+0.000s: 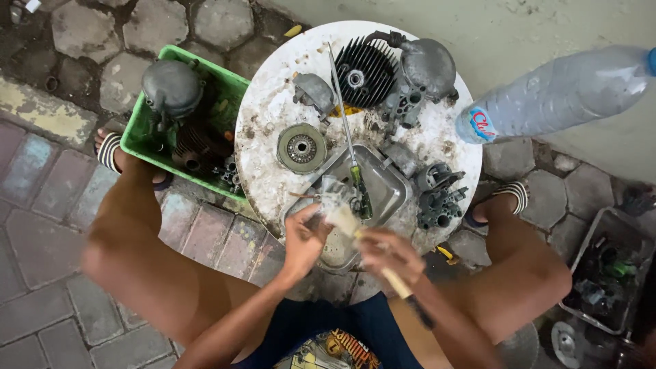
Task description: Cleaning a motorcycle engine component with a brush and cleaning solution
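Paintbrush (362, 242) and small metal part (333, 195) worked over a metal tray (389, 188).
Head view: right hand (393, 256) closes its fingers round the brush handle, bristles just beyond the left fingertips; left hand (304, 239) pinches the part, directly ahead of its fingers, above the tray on the round white table (266, 116). A screwdriver (348, 137) lies just past it.

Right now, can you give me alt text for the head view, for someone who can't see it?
Seen from above, a seated person's left hand holds a small metal part over a metal tray while the right hand works a paintbrush against it. The tray sits on a dirty round white table crowded with engine parts, beside a green crate.
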